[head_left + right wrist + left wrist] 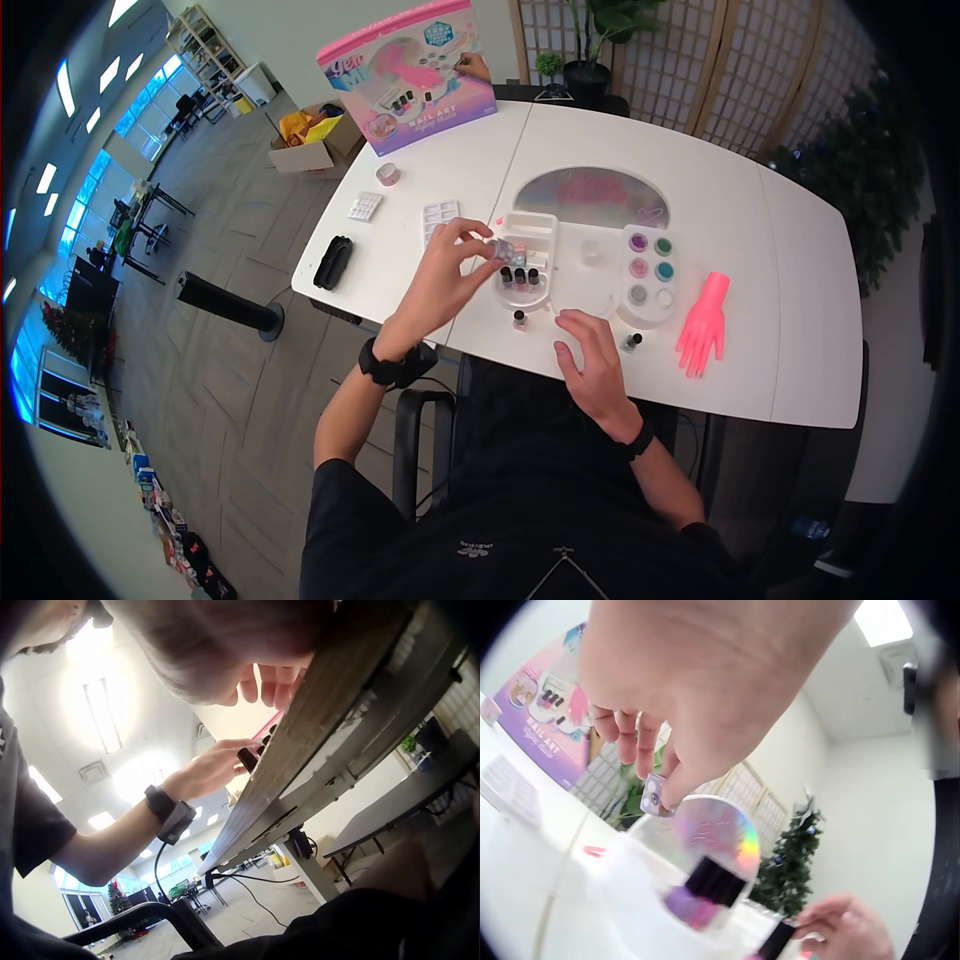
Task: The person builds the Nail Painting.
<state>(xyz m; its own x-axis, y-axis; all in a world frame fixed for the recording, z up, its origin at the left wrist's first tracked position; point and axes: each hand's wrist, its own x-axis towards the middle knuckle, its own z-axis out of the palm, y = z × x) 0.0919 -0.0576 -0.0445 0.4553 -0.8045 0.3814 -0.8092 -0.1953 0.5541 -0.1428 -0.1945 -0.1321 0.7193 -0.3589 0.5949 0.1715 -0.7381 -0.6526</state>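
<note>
The left hand pinches a small lavender piece between thumb and fingertips, above the left part of a white tray. The piece has a pale pattern; whether it is a bottle or a box, I cannot tell. Three black-capped bottles stand in the near end of the tray. The right hand is at the near edge of the table, its fingers loosely bent and grasping nothing; I cannot tell whether they touch the tabletop.

A single bottle stands between the tray and the near edge, and another bottle is just right of the right hand, also by that edge. Farther right, a row tray holds six round pots of color, and a pink model hand lies beyond it, fingers toward the near edge. A shiny half-oval panel is behind the trays, toward the far edge.

Near the left edge are a black case, close to the near left corner, a white grid and a small round tub. A printed box stands at the far left corner.
</note>
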